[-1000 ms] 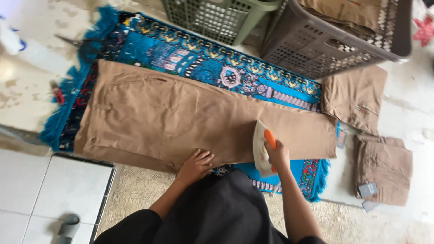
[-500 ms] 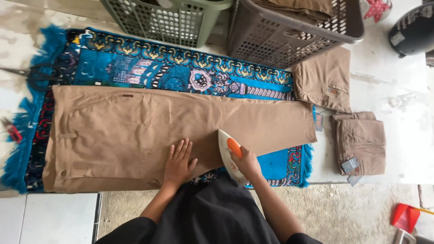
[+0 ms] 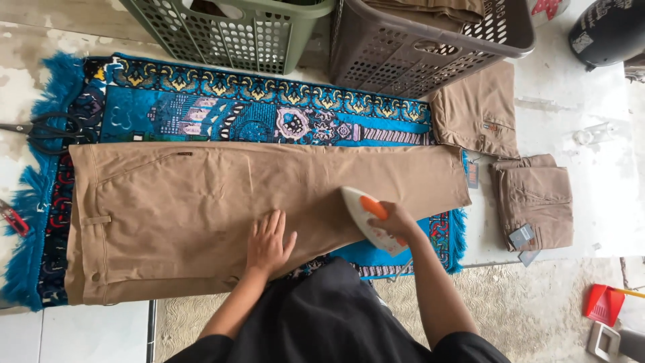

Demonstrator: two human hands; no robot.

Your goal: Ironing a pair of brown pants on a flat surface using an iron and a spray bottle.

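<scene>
Big blue patterned rug (image 3: 201,114) spread flat over the pale surface (image 3: 591,141), clearly doing duty as ironing padding. Tan trousers (image 3: 201,202) laid out lengthwise on top of it, waistband off to the left, legs running right, pretty smooth already apart from a few creases near the middle.

Two laundry baskets along the far edge: green one (image 3: 228,33) and a grey-brown one (image 3: 416,47) with more tan cloth piled inside. Parked within reach, probably so pieces can go in and out without getting up.

Two folded tan pairs to the right of the rug, one (image 3: 477,111) nearer the grey basket, the other (image 3: 534,202) lower down with tags hanging off it. Kept apart from the working area, looks like a done pile, but only guessing.

Left hand (image 3: 269,245) pressed flat on the trousers, fingers spread wide, holding nothing, likely just pinning the fabric so it doesn't drag.

Right hand (image 3: 393,222) wrapped around the orange handle of a white iron (image 3: 366,218), sole on the lower edge of the trouser leg, nose pointing up-left.

Black scissors (image 3: 47,131) at the rug's left fringe, small red-handled tool (image 3: 13,218) below them, both out of the way.
</scene>
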